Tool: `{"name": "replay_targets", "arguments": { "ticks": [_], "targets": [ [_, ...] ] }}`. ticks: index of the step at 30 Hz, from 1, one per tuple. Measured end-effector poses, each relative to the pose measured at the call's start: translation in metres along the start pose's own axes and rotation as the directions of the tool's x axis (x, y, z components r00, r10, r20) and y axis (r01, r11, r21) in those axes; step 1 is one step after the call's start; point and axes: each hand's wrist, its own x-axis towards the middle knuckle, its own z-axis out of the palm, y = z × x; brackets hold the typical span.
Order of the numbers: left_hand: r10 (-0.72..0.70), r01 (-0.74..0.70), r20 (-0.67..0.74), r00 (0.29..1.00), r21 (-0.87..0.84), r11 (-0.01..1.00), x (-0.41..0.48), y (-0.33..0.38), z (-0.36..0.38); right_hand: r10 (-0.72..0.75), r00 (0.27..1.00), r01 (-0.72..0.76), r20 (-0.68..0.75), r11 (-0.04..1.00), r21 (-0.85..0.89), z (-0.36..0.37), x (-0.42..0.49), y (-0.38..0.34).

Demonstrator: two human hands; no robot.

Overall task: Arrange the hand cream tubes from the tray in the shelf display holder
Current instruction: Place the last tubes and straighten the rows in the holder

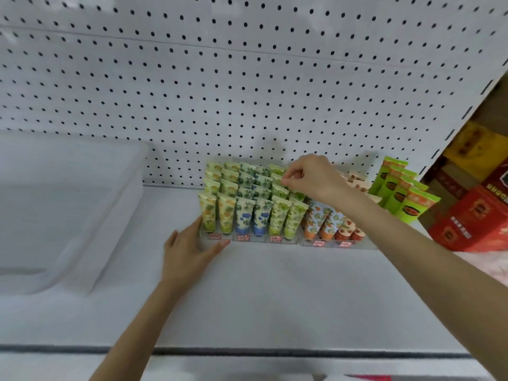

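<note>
On the white shelf (pixel 275 292), below the pegboard (pixel 247 78), I stock the clear display holder (pixel 258 239), a job I judge nearly done.

Well to the holder's left sits the translucent tray (pixel 68 204); I cannot make out what it holds. At the holder's front left corner my left hand (pixel 189 251) lies flat. Its fingers are straight along the side and its thumb runs along the front lip, bracing the plastic without gripping it.

Inside the holder the tubes stand in rows: yellow at its left, blue in its middle, green at its right. Over the holder's right rear my right hand (pixel 310 177) pinches the crimped top of a green tube (pixel 280 188) between thumb and fingertips, the tube standing among its green neighbours.

Just right of the holder is a second holder of orange tubes (pixel 324 218); whether the two touch I cannot tell. Further right lean bright green tubes (pixel 398 188) and red boxes (pixel 472 224).

The risk, as I judge it, is that the rows are packed tight and the tubes stand on narrow caps. A push off the vertical could tip the neighbours forward in a chain. My right forearm crosses low over the orange tubes and could sweep them. If my left hand slackens, the light holder may slide toward the pegboard.
</note>
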Motion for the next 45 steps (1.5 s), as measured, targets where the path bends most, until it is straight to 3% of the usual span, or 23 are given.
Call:
{"name": "replay_targets", "arguments": {
  "ticks": [8,45],
  "targets": [
    [-0.011,0.012,-0.026,1.000,0.027,1.000,-0.001,0.004,-0.001,-0.107,0.989,0.115,0.107,0.991,-0.070,-0.003,0.015,0.000],
    [-0.020,0.020,0.001,1.000,0.032,0.999,-0.003,0.002,-0.001,-0.089,0.984,0.099,0.154,0.994,-0.054,0.005,0.020,0.003]
  ]
}}
